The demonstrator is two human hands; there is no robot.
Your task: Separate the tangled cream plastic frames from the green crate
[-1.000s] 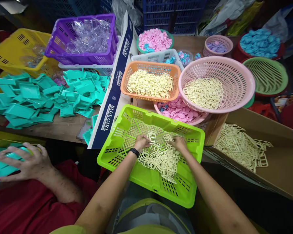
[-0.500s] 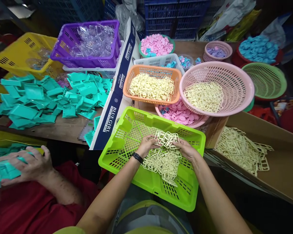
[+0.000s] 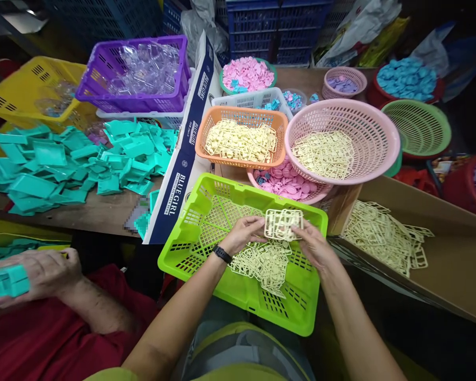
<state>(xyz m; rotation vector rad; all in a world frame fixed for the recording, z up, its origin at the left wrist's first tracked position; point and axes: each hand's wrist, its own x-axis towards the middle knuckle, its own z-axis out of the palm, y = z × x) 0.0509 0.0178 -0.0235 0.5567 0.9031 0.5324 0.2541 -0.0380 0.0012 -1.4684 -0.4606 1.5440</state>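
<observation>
Over a lime-green crate point(image 3: 182, 233), I hold a few cream plastic sprue frames point(image 3: 283, 224) stacked roughly level, with small parts attached inside them. My right hand point(image 3: 315, 246) pinches their right side between thumb and fingers. At the left edge, the fingertips of my left hand point(image 3: 244, 234) are closed together against the frames; a dark watch is on that wrist. A heap of similar cream sprue frames point(image 3: 262, 267) lies in the crate just below my hands.
An orange basket point(image 3: 200, 151) and a pink round basket point(image 3: 375, 137) stand behind, both with cream pieces. At right, a cardboard box point(image 3: 452, 259) contains more frames. Left of a cardboard divider point(image 3: 178, 180) are turquoise parts point(image 3: 47, 159). A co-worker's hand point(image 3: 51, 272) holds turquoise pieces.
The frames between my hands have gone from fanned and spread apart to one aligned stack, a little further right. The camera view has shifted slightly. The co-worker's hand has tilted the turquoise pieces.
</observation>
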